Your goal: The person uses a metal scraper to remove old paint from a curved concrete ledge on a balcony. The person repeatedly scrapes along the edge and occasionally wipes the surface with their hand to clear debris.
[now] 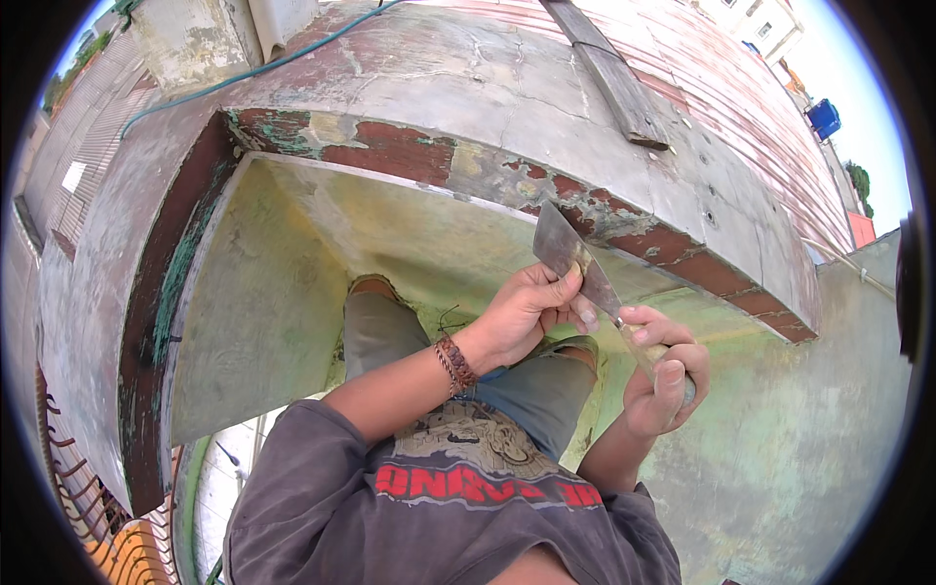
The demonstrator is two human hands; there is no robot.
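Observation:
My right hand (pixel 665 373) is closed around the handle of a putty knife (pixel 567 245), a flat metal blade that points up and to the left. With thumb and fingers my left hand (pixel 534 307) pinches the middle of that blade, where some pale residue sticks. The blade's tip lies in the picture at the lower border of a concrete ledge's edge (pixel 398 153), covered in flaking dark red, green and grey paint; whether it touches cannot be told. My fingers partly hide the blade and the handle.
A weathered wooden plank (pixel 610 80) lies on the cracked concrete ledge top (pixel 439 73). A blue-green hose (pixel 285 60) crosses at upper left beside a peeling pillar (pixel 194 40). Corrugated roofing (pixel 702 80) extends beyond. Green-stained walls (pixel 790 431) stand around my legs, and curved metal bars (pixel 80 482) are at lower left.

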